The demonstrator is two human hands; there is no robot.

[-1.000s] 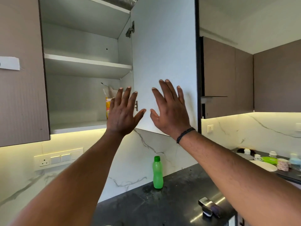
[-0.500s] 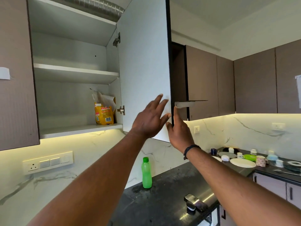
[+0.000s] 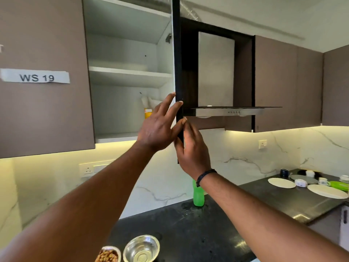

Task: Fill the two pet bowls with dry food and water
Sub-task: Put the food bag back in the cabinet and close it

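Observation:
Two steel pet bowls stand on the black counter at the bottom edge: the left bowl holds brown dry food, the right bowl holds clear water. A green bottle stands by the marble wall. A yellow food bag sits on the lower shelf of the open upper cabinet, mostly hidden by my left hand. The cabinet door is seen edge-on. My left hand lies with spread fingers against its inner side. My right hand grips its lower edge, fingers on the outer side.
A label reading WS 19 is stuck on the shut cabinet to the left. A steel range hood juts out right of the door. White plates, cups and a green plate sit at the far right. A wall socket is low left.
The view has shifted so the door now shows edge-on instead of its white inner face. My right hand has moved round to the door's outer side. The bowls have come into view.

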